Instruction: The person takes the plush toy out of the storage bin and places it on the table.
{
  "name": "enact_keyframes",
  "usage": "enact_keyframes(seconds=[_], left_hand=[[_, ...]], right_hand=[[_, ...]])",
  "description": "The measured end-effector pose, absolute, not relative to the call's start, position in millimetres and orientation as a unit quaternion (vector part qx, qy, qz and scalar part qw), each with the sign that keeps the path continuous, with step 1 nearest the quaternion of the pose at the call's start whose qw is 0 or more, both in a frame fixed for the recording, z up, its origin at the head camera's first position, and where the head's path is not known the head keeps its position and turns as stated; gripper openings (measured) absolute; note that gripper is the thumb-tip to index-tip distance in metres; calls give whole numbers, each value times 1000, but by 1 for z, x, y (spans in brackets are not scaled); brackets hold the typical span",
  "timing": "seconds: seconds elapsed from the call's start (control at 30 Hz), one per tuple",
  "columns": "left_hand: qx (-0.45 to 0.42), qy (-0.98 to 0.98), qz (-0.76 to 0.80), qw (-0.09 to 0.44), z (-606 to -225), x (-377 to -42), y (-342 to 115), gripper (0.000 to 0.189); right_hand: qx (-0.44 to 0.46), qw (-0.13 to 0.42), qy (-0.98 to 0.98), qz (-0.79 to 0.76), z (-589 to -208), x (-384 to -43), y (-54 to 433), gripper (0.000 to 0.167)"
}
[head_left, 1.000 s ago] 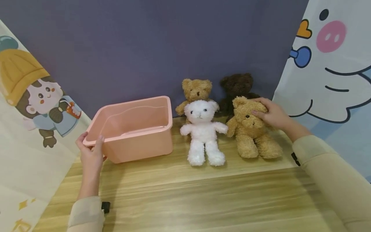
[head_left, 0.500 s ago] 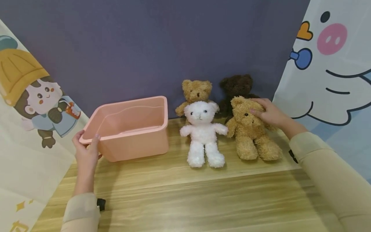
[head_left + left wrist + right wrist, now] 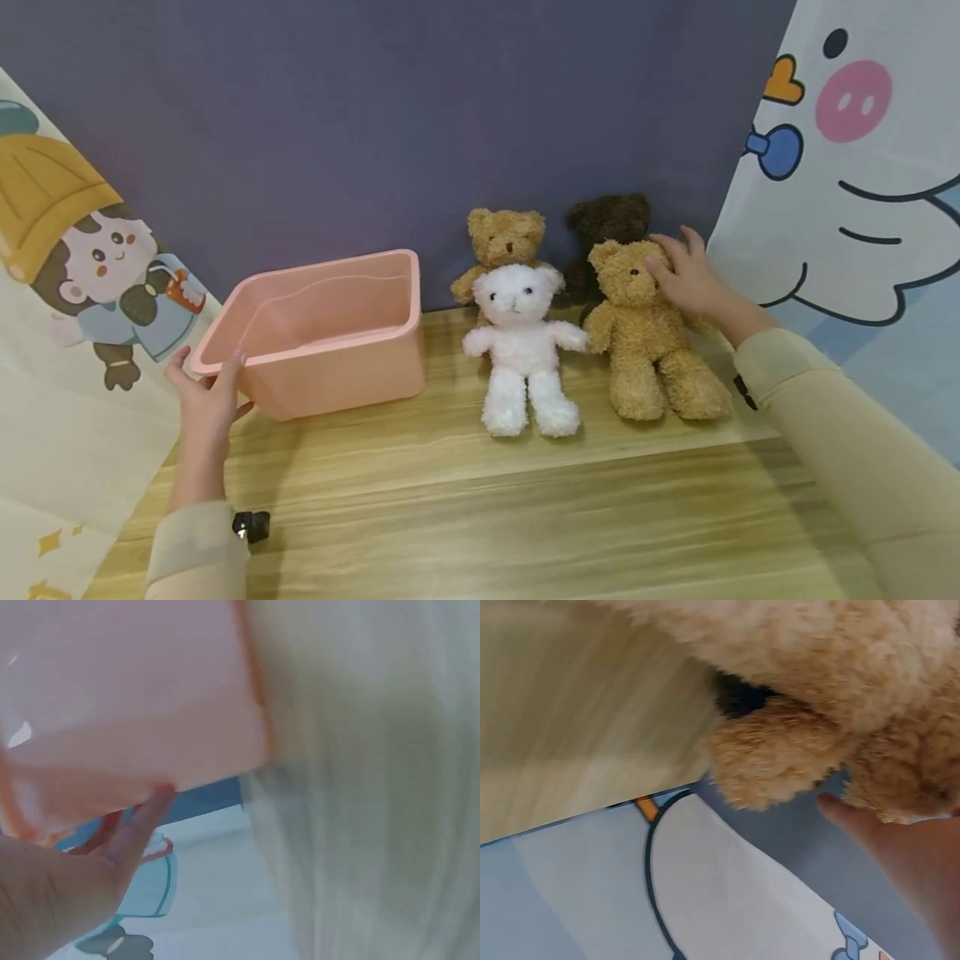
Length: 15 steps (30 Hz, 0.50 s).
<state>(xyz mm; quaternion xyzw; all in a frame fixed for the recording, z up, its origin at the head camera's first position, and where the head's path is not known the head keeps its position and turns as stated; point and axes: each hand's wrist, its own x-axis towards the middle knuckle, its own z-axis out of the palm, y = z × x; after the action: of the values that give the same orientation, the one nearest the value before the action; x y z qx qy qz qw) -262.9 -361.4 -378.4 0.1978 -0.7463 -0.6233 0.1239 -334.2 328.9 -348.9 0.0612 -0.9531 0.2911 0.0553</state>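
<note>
In the head view my left hand (image 3: pixel 204 408) holds the near left corner of a pink plastic bin (image 3: pixel 337 379), thumb and fingers spread across its rim; the left wrist view shows the thumb against the bin's wall (image 3: pixel 135 697). My right hand (image 3: pixel 686 279) lies by the head of a tan teddy bear (image 3: pixel 648 342), its fingers spread and lifted and the thumb at the bear's face. That bear sits upright, and its fur (image 3: pixel 795 652) fills the top of the right wrist view. Beside it sits a white teddy bear (image 3: pixel 523 346).
Behind the white bear is another tan teddy bear (image 3: pixel 506 235), partly hidden. A dark brown teddy bear (image 3: pixel 611 218) sits behind the front tan one. A dark grey panel (image 3: pixel 450 108) stands at the back of the wooden table (image 3: pixel 465 517), with printed cartoon sheets at both sides.
My left hand has drawn the pink bin a little leftward, away from the bears. The front tan bear's head has shifted slightly up and left, and my right fingers have spread and lifted from it.
</note>
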Motion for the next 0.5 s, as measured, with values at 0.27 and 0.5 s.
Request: enact_keyframes(seconds=[0.27, 0.5], left_hand=[[240, -796, -510, 222, -327, -249, -332, 95], [138, -798, -485, 329, -269, -250, -231, 85]], right_hand=[[58, 66, -954, 288, -298, -317, 308, 83], [58, 67, -947, 309, -261, -286, 256, 82]])
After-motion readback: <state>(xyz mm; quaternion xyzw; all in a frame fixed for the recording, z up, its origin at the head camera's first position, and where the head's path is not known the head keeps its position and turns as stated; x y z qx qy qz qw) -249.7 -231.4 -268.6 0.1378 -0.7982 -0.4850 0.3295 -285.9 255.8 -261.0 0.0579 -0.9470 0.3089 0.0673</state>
